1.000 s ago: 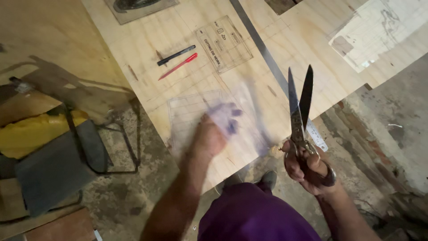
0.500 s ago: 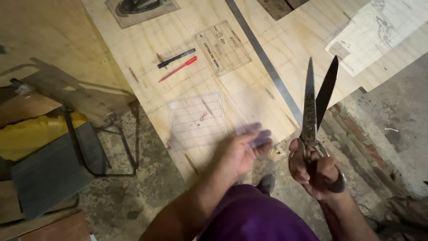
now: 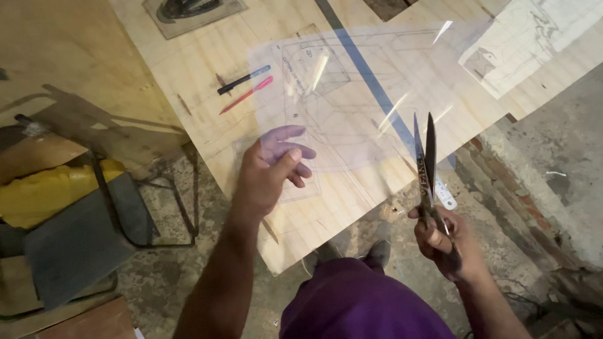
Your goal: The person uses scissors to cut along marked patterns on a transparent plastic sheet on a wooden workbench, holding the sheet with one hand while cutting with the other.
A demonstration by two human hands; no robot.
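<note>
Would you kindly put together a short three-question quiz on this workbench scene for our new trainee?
1. True or false: the left hand holds up a clear plastic sheet.
2. What does the right hand grip?
3. Which pen lies nearer the left hand: (a) the red pen or (b) the black pen?

Key: 1 true; 2 the scissors, blades nearly closed, pointing away from the person; 3 a.

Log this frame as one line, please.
left hand: holds clear plastic sheet up | right hand: grips scissors, blades nearly closed | below: plywood board
</note>
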